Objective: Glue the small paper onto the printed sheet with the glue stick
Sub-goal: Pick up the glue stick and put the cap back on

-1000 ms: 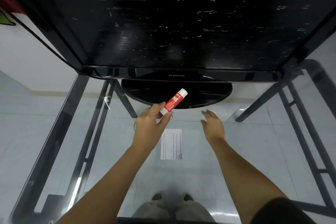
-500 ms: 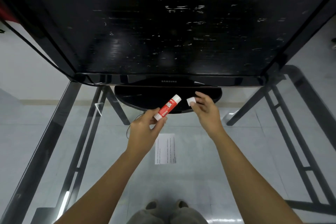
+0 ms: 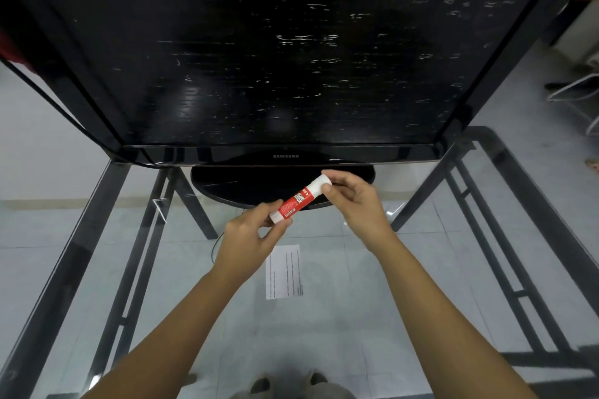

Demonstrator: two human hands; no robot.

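Note:
I hold a red and white glue stick tilted in the air over the glass table, just in front of the monitor's base. My left hand grips its lower white end. The fingers of my right hand pinch its upper white cap end. The printed sheet lies flat on the glass below and between my hands, a narrow white page with lines of text along its right side. A separate small paper is not visible.
A large black Samsung monitor stands close ahead on an oval black base. The glass tabletop rests on dark metal legs at both sides. A thin cable hangs near the left hand. My feet show through the glass.
My right hand was open, then held a small white piece apart from the stick. Now it has come left and closed on the stick's upper end.

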